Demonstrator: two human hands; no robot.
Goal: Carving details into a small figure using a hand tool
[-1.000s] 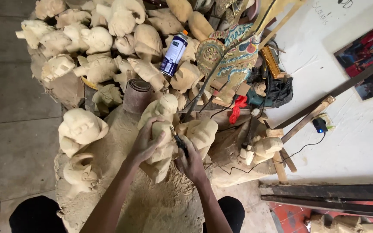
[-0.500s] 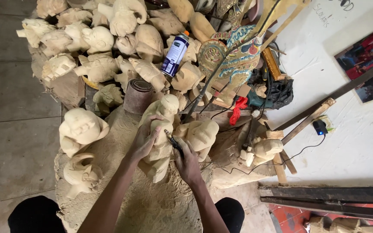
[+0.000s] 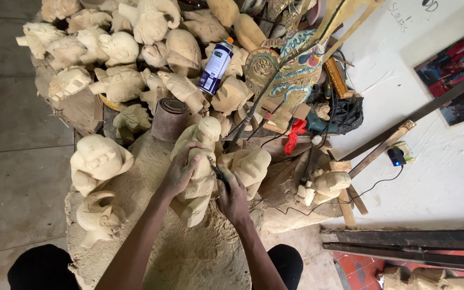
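A pale wooden figure [image 3: 202, 142] lies on a sawdust-covered block [image 3: 189, 252] in front of me. My left hand [image 3: 178, 173] wraps around its middle and holds it steady. My right hand [image 3: 233, 197] grips a small dark carving tool [image 3: 217, 171], whose tip rests against the figure's right side. A second carved wooden figure [image 3: 251, 165] lies just right of my right hand, touching the first one.
Several unpainted wooden carvings [image 3: 135, 59] are heaped at the top. A spray can [image 3: 215, 65] and a sandpaper roll [image 3: 168, 117] sit among them. Two carved heads [image 3: 99, 158] lie at left. Painted puppet [image 3: 285, 70], planks [image 3: 404, 244] and a cable [image 3: 371, 182] are at right.
Both hands stay on the figure; my right hand with the tool has shifted slightly along its side. The view has shifted a little.
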